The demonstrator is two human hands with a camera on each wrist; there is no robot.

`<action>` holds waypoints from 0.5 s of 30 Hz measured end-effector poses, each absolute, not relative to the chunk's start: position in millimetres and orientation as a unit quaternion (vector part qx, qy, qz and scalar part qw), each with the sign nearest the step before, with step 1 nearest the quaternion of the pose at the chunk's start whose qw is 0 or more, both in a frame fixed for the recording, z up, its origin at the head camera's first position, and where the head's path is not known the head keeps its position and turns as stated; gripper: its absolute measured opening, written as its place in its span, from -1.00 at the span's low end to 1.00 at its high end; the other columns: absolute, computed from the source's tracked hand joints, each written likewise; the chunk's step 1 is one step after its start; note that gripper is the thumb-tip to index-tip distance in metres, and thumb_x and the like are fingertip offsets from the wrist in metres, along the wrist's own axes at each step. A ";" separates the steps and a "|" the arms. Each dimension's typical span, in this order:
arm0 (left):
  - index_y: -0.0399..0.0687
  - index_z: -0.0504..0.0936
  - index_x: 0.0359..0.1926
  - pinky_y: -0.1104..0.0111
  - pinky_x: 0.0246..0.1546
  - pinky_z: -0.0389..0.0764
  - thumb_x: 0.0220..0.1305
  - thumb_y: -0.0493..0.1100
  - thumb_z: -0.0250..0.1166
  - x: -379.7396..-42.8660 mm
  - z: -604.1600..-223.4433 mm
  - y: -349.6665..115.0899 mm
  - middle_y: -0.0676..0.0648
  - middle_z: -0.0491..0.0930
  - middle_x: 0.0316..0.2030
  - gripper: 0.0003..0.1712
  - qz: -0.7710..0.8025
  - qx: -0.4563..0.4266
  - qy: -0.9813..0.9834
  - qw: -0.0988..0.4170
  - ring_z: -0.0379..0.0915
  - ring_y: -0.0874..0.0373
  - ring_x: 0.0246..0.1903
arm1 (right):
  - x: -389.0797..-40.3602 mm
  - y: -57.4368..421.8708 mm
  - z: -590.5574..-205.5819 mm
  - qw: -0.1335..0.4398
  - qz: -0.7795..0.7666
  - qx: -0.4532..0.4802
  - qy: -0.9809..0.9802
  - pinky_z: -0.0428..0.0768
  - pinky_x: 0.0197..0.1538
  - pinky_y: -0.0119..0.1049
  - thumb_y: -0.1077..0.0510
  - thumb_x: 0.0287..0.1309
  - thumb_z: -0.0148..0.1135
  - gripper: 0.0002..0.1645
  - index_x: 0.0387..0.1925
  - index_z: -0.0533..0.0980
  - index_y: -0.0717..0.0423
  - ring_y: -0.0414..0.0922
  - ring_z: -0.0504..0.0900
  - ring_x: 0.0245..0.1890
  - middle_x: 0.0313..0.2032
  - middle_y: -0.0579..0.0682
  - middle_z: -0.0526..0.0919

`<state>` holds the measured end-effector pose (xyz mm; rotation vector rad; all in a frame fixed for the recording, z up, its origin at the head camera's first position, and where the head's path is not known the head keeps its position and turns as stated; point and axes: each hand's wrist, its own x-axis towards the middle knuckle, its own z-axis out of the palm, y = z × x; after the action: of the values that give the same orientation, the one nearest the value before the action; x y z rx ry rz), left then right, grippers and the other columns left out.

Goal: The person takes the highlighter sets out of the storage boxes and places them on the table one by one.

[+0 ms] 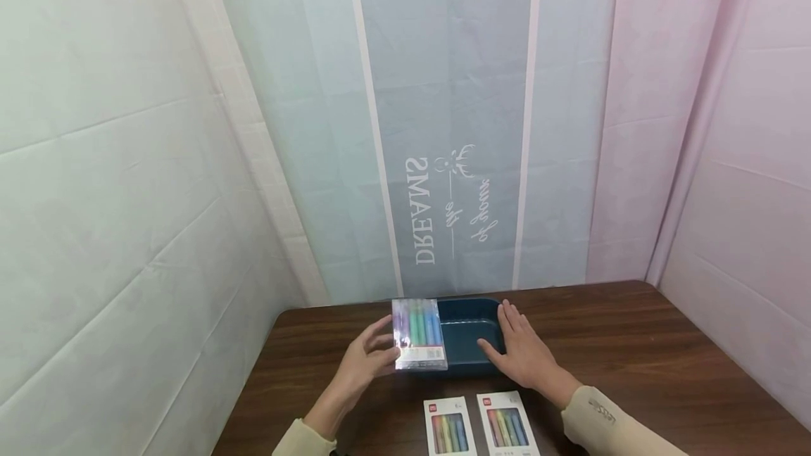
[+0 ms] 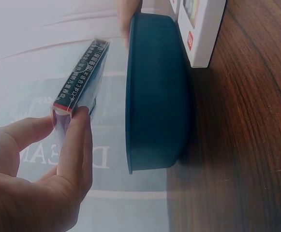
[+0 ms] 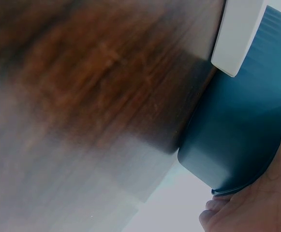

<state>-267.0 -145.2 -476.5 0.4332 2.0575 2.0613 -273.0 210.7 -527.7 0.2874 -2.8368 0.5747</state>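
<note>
My left hand (image 1: 362,359) pinches a clear pack of coloured pens (image 1: 415,333) by its left edge. The pack shows purple, green and blue pens, and hangs above the left part of a dark teal plastic bin (image 1: 472,364). In the left wrist view, thumb and fingers grip one end of the pack (image 2: 80,79), apart from the bin (image 2: 157,96). Spread and mostly straight, the fingers of my right hand (image 1: 526,354) rest on the bin's right rim, the thumb reaching over its inside. The right wrist view shows the bin's outer wall (image 3: 237,121) beside that hand.
Two white boxes of coloured pens, a left one (image 1: 450,431) and a right one (image 1: 507,428), lie at the near side of the bin. All stand on a dark wooden table (image 1: 608,350). Behind it hangs a printed fabric curtain (image 1: 456,90).
</note>
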 end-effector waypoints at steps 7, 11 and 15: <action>-0.20 0.24 0.64 0.02 0.06 0.76 0.48 -0.25 0.40 -261.8 -475.2 -148.2 -0.45 0.53 0.30 -0.17 0.690 0.147 0.702 0.098 0.71 -0.05 0.03 | -273.1 210.7 -526.8 0.115 0.196 0.097 -0.969 0.06 0.63 0.27 -0.38 0.50 0.15 0.18 0.60 0.06 0.51 0.35 0.05 0.64 0.63 0.44 0.04; -0.19 0.25 0.63 0.02 0.05 0.77 0.48 -0.24 0.41 -259.4 -475.1 -150.1 -0.43 0.54 0.28 -0.17 0.685 0.143 0.708 0.094 0.71 -0.04 0.03 | -273.5 210.7 -527.4 0.114 0.194 0.097 -0.970 0.06 0.63 0.26 -0.37 0.51 0.15 0.18 0.61 0.05 0.51 0.35 0.05 0.64 0.64 0.43 0.03; -0.18 0.25 0.64 0.03 0.05 0.77 0.47 -0.23 0.41 -256.9 -475.8 -152.7 -0.43 0.54 0.28 -0.16 0.686 0.136 0.708 0.095 0.71 -0.05 0.04 | -273.4 210.6 -527.6 0.113 0.194 0.096 -0.970 0.06 0.63 0.27 -0.38 0.50 0.15 0.19 0.61 0.05 0.51 0.35 0.04 0.64 0.64 0.43 0.03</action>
<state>-256.9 -152.7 -475.8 0.4028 2.0988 2.0350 -273.4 210.6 -527.6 0.2818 -2.8454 0.5707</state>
